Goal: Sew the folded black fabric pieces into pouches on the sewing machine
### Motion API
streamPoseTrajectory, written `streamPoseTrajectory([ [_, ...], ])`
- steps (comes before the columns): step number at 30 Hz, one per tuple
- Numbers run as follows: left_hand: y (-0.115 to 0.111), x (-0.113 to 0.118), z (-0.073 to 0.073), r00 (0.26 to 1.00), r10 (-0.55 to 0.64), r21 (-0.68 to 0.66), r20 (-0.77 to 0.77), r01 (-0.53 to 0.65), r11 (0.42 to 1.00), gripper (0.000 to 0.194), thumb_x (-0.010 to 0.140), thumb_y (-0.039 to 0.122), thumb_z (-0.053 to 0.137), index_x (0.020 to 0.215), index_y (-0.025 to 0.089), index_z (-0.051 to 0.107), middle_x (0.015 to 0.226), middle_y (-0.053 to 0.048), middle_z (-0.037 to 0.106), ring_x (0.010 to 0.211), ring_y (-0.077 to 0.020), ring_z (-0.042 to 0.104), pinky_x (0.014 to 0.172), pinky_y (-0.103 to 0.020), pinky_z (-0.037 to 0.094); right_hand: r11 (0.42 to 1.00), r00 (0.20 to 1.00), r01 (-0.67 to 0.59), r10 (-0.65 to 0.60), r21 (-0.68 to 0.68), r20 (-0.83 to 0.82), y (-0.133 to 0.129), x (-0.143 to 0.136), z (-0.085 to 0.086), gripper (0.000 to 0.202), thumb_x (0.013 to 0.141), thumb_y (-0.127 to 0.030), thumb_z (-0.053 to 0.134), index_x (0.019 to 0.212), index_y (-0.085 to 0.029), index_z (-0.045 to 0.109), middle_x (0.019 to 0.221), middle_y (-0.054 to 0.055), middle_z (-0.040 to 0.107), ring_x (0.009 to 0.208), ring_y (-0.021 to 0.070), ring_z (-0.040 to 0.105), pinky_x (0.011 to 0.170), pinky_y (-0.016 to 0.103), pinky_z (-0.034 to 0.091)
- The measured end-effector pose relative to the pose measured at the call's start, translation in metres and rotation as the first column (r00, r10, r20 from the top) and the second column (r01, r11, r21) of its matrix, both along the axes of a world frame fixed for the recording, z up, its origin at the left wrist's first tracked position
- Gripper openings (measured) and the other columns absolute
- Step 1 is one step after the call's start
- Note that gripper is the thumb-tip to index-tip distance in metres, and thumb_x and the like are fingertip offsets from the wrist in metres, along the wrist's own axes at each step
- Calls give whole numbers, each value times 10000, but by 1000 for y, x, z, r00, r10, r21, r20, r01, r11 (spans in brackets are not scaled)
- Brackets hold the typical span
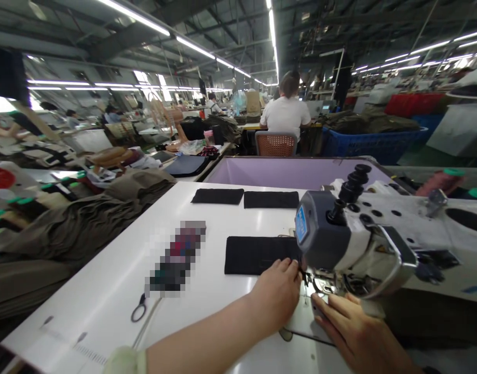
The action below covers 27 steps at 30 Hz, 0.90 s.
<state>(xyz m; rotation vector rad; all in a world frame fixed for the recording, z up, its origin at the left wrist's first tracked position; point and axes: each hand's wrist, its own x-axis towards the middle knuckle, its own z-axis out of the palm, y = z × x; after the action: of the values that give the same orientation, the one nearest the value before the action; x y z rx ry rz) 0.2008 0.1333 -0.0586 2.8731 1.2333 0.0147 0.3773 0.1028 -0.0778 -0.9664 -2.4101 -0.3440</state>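
Observation:
A black rectangular fabric piece (pixel 246 255) lies flat on the white table, its right end beside the needle area of a sewing machine (pixel 326 234). My left hand (pixel 279 291) rests on that piece's lower right part, fingertips close to the presser foot, fingers bent and together. To the right of the needle, my right hand (pixel 351 324) lies low over the metal plate, fingers stretched forward, with nothing visible in it. Two more black fabric pieces, one at left (pixel 218 196) and one at right (pixel 271 199), lie farther back on the table.
A pixelated object (pixel 178 257) with a ring and cable lies on the table (pixel 207 311) at left. Dark fabric (pixel 117 223) is heaped beyond the left edge. A purple-lined bin (pixel 261 170) stands behind the table. Ahead, a person (pixel 285 111) sits facing away.

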Motion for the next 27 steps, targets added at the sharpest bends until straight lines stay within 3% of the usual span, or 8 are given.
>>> streamPoseTrajectory([
  [6,9,-13,5,931,366,-124,-9,-364,923,448,777,1,436,1216,-76,389,1232,-311,348,1142,-409,355,878,-544,358,998,1000,-1,1,-69,-1,1,3,-6,355,935,-308,264,936,-165,589,732,0,613,631,110,579,627,272,429],
  [11,24,-66,62,864,474,-243,169,-430,870,390,695,-58,389,1044,8,551,897,-183,597,881,-301,577,756,-400,470,993,1000,-11,12,-120,11,0,2,-1,357,937,-283,252,944,-165,588,761,19,612,641,122,577,646,285,420],
  [14,17,-89,82,789,490,-399,370,-341,851,399,739,3,331,1077,76,530,875,-95,611,816,-209,601,718,-290,489,984,1000,-15,16,-180,5,-1,3,2,359,935,-276,257,931,-157,596,759,28,607,648,130,571,635,287,416],
  [17,0,-92,66,443,595,-665,670,2,747,352,782,107,359,1100,32,491,917,-140,589,841,-218,593,764,-334,483,976,1000,-19,20,-216,1,-2,5,2,360,932,-270,266,937,-149,605,751,37,604,653,137,567,638,293,406],
  [18,-6,-91,56,425,613,-680,666,7,733,352,778,120,376,1099,29,490,928,-149,583,855,-221,588,776,-347,480,974,1000,-20,20,-225,-2,-2,5,1,357,932,-267,270,940,-151,607,748,38,603,653,138,566,647,296,402],
  [23,-36,-82,15,611,554,-362,566,-419,832,446,754,72,433,1200,69,421,1192,-180,431,1073,-276,444,921,-500,353,962,1000,-24,22,-273,-11,-4,6,2,336,926,-254,288,938,-152,608,757,47,600,675,140,555,688,308,378],
  [25,-49,-72,13,820,366,-134,440,-343,930,398,783,48,419,1177,84,455,1203,-153,430,1068,-271,435,920,-477,369,955,999,-40,38,-294,-15,-5,7,3,327,923,-254,296,935,-155,608,741,41,592,667,140,541,669,304,366],
  [27,-61,-57,15,960,115,-17,254,-114,993,338,804,68,467,1141,86,494,1157,-125,478,1008,-252,472,874,-398,432,948,998,-64,60,-310,-22,-5,7,4,319,920,-253,305,928,-156,609,703,32,575,640,135,520,640,296,353],
])
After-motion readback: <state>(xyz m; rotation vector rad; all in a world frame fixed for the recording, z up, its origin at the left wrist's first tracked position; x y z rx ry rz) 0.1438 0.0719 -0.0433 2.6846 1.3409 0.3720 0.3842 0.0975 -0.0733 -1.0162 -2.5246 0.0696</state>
